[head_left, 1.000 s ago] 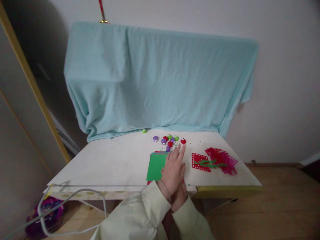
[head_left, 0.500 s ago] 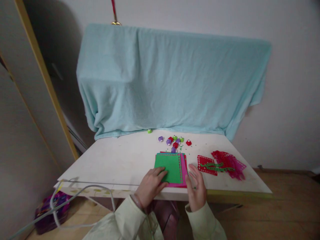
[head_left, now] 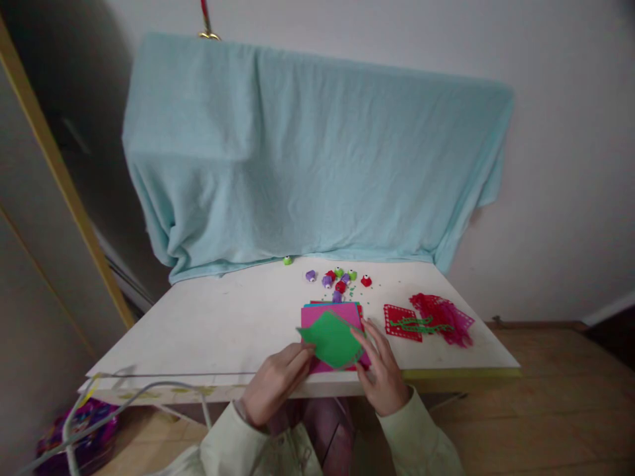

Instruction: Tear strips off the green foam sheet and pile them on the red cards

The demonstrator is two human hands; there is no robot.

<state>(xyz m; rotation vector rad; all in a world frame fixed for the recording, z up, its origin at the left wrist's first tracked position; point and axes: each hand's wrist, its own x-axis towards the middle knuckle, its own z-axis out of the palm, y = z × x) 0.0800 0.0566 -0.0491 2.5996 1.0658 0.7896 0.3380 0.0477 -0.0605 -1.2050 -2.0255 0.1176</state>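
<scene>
Green sheet (head_left: 331, 338) lifted and turned cornerwise above the pink stack (head_left: 330, 316) at the desk (head_left: 223, 324) front edge. Left hand (head_left: 274, 382) fingers clamped on its left corner, right hand (head_left: 381, 370) fingers on its right: two-corner hold keeps it flat. Punches (head_left: 337, 277) lie behind.

Legible text, labels, brands, numbers, signs: none. The green sheet (head_left: 331, 338) and the pink sheet (head_left: 330, 316) under it show plain faces with no print. The small coloured punches (head_left: 337, 279) at the back of the bench (head_left: 218, 324) are too small to show any marking. The red cut paper (head_left: 401, 322) bears only punched patterns, not lettering. The blue cloth (head_left: 307, 158) is unmarked.
</scene>
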